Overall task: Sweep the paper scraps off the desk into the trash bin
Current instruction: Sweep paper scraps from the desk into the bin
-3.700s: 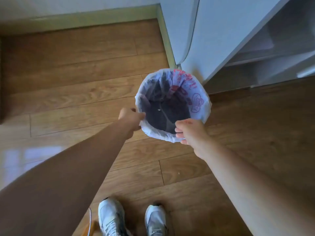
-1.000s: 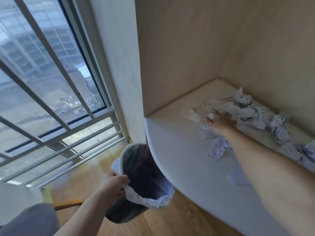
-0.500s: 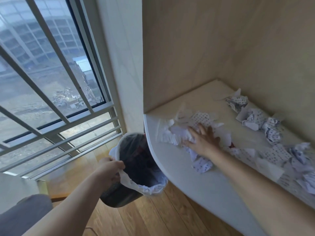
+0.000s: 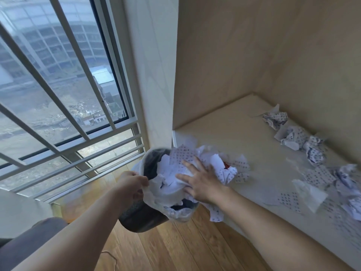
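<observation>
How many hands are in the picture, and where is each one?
2. The left hand grips the rim of the trash bin. The right hand lies flat on paper scraps at the desk edge.

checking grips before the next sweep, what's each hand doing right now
Left hand: closed, gripping the trash bin by its liner rim.
Right hand: open, flat, fingers spread on the paper scraps at the desk edge.

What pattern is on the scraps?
White paper scraps printed with rows of small dark marks, clearest in the head view.
</observation>
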Demonstrator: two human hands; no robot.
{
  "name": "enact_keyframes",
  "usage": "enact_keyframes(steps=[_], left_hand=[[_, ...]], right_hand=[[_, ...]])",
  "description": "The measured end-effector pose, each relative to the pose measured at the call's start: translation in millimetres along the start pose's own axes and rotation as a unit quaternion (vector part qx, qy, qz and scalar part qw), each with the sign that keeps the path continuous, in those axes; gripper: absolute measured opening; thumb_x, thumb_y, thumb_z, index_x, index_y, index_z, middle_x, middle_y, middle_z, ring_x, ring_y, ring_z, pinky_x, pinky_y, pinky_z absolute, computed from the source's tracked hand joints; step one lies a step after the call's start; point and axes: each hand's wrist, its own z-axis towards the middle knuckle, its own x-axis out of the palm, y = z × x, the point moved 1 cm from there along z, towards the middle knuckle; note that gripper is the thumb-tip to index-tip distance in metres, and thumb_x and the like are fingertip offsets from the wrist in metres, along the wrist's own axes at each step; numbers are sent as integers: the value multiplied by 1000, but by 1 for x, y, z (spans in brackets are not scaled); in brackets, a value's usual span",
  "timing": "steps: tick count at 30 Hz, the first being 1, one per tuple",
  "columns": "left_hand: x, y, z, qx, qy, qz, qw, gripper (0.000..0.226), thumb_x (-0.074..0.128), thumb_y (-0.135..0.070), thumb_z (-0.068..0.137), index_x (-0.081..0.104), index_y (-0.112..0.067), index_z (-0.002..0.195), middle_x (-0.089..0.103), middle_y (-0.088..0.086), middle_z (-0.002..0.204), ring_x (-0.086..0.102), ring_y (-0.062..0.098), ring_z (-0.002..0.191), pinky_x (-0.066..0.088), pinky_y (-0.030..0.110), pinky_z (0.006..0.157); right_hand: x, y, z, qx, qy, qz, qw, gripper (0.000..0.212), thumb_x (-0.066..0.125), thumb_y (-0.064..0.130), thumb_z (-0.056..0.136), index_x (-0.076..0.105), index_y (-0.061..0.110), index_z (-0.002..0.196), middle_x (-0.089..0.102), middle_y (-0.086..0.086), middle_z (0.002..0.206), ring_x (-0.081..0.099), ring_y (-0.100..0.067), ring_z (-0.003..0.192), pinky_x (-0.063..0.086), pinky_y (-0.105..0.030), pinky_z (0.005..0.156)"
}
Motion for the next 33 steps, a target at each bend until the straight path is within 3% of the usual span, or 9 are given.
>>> enact_keyframes(steps=[5, 10, 14, 17, 20, 23, 27, 30, 33], left_hand=[[5, -4, -6, 1, 19, -3, 1000, 18, 67, 4, 80, 63, 10, 97, 63, 24, 91, 69, 36, 76, 61, 34, 51], [20, -1, -8, 6, 41, -13, 999, 13, 67, 6, 78, 62, 8, 90, 64, 24, 88, 68, 36, 72, 59, 33, 47], [29, 2, -8, -1, 56, -3, 998, 13, 68, 4, 79, 64, 5, 91, 66, 25, 93, 70, 34, 72, 56, 30, 45], [33, 1, -8, -2, 64, -6, 998, 22, 68, 6, 78, 63, 12, 98, 64, 26, 91, 69, 33, 66, 58, 32, 45], [37, 3, -6, -9, 62, -12, 998, 21, 69, 6, 78, 63, 14, 96, 63, 25, 87, 70, 34, 65, 56, 31, 44], [37, 6, -3, -13, 61, -11, 998, 20, 70, 8, 74, 65, 14, 93, 63, 24, 84, 71, 33, 61, 56, 31, 47], [37, 8, 1, -11, 59, -7, 998, 17, 71, 5, 75, 67, 11, 90, 64, 22, 79, 71, 24, 48, 56, 30, 46], [37, 9, 3, -13, 66, -17, 998, 14, 70, 6, 76, 66, 10, 89, 65, 21, 78, 71, 23, 48, 56, 29, 46], [39, 9, 3, -14, 73, -18, 997, 16, 70, 4, 78, 66, 10, 93, 67, 23, 87, 73, 23, 53, 56, 29, 46]], right_hand=[[-4, 26, 2, -123, 12, -71, 990, 55, 50, 35, 92, 28, 44, 142, 5, -1, 164, -10, -37, 148, 1, -75, 108], [-28, 30, -6, -183, -29, -33, 982, 58, 45, 52, 90, 29, 43, 145, 6, 2, 164, -2, -26, 150, -5, -69, 111], [-35, -5, -28, 26, -111, 160, 981, 65, 40, 55, 91, 16, 42, 150, -2, 6, 164, -7, -22, 150, 4, -65, 116], [-22, -36, -40, 249, -92, 243, 933, 74, 39, 61, 90, 7, 37, 152, -11, 1, 164, -10, -28, 150, 9, -62, 117], [-9, -50, -41, 351, -60, 285, 890, 79, 40, 64, 89, 9, 29, 152, -3, -5, 164, -6, -32, 149, 13, -63, 114], [-9, -39, -30, 307, -76, 298, 900, 76, 35, 64, 90, 12, 27, 152, 4, -1, 163, -4, -28, 149, 9, -65, 113], [-12, 0, -27, 144, -38, 274, 950, 70, 33, 62, 92, 10, 35, 152, 9, 3, 164, 2, -20, 151, 6, -56, 117], [-13, 15, -44, 36, -26, 395, 918, 62, 38, 60, 91, 18, 46, 148, 21, 5, 162, 13, -9, 147, 8, -40, 121], [-14, -12, -64, 114, -151, 404, 895, 59, 42, 56, 92, 26, 44, 147, 19, 6, 162, 7, -9, 147, 6, -42, 121]])
